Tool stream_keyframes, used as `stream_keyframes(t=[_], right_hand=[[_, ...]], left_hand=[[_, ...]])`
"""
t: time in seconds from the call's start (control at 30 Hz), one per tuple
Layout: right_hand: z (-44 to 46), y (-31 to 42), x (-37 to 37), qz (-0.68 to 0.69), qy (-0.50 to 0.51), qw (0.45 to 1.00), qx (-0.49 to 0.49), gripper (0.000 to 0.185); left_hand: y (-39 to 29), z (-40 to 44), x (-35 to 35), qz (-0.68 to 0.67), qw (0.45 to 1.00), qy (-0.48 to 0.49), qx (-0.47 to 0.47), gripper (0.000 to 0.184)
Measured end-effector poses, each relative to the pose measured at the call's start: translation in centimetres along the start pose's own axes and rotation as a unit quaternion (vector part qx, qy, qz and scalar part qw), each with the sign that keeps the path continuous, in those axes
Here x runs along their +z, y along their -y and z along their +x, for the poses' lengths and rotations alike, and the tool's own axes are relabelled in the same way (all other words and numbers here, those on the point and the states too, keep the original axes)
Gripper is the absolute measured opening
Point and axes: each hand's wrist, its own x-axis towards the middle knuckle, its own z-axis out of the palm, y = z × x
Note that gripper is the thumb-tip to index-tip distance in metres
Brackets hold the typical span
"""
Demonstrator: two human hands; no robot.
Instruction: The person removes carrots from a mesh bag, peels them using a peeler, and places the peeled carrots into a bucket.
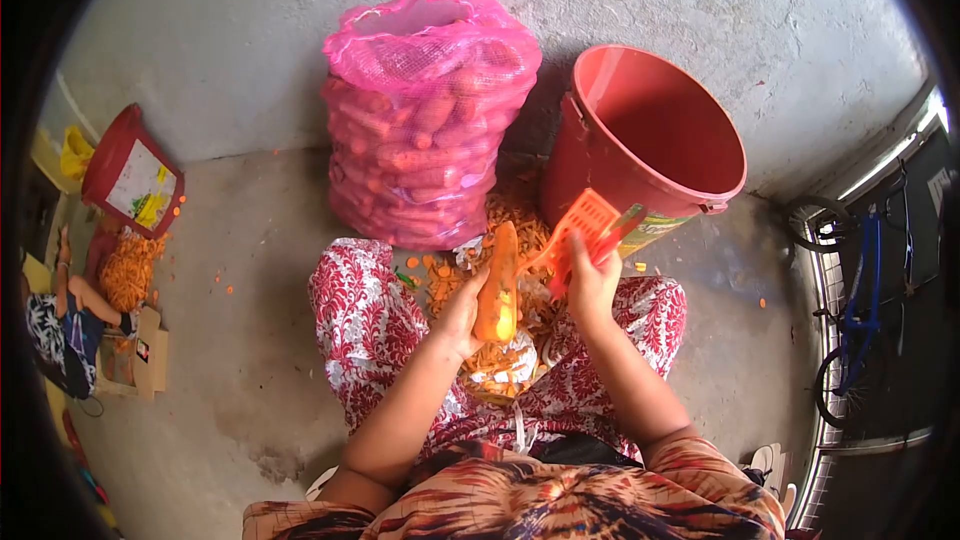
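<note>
My left hand [462, 318] is wrapped round a large carrot [498, 280], held upright over my lap. The carrot's lower end is pale yellow-orange and its surface looks peeled. In my right hand [594, 285] is an orange plastic peeler [590, 212] with a slotted, flat part pointing up. Its near end reaches toward the carrot's right side; whether they touch I cannot tell. A red part also shows by my right fingers. Orange carrot peelings [525, 215] lie heaped beneath and beyond my hands, between my crossed legs.
A pink mesh sack [420, 165] full of carrots stands against the wall. Right of it is a tall red bucket [590, 155]. At far left, another person [75, 325] sits near a red tub [125, 175] and a peelings pile [130, 270]. A blue bicycle [860, 310] stands at right.
</note>
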Motion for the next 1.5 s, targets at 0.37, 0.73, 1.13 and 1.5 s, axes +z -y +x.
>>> stream_keyframes(t=[0.37,0.73,1.13,1.5], right_hand=[[-4.2,0.5,1.4,-0.208,0.186,0.954,-0.11,0.014],[-4.2,-0.8,2.2,-0.182,0.134,0.971,-0.081,0.012],[5.3,-0.7,-1.5,-0.095,-0.061,0.991,-0.072,0.011],[-2.7,-1.4,1.3,-0.111,0.116,0.983,-0.09,0.014]], left_hand=[[1.0,-0.2,0.0,-0.043,0.999,0.023,0.013,0.041],[0.7,-0.8,0.8,0.043,0.997,-0.049,0.036,0.036],[3.0,-2.7,-1.1,0.0,0.998,-0.044,-0.047,0.045],[1.1,-1.2,-0.2,0.017,0.999,-0.046,-0.003,0.041]])
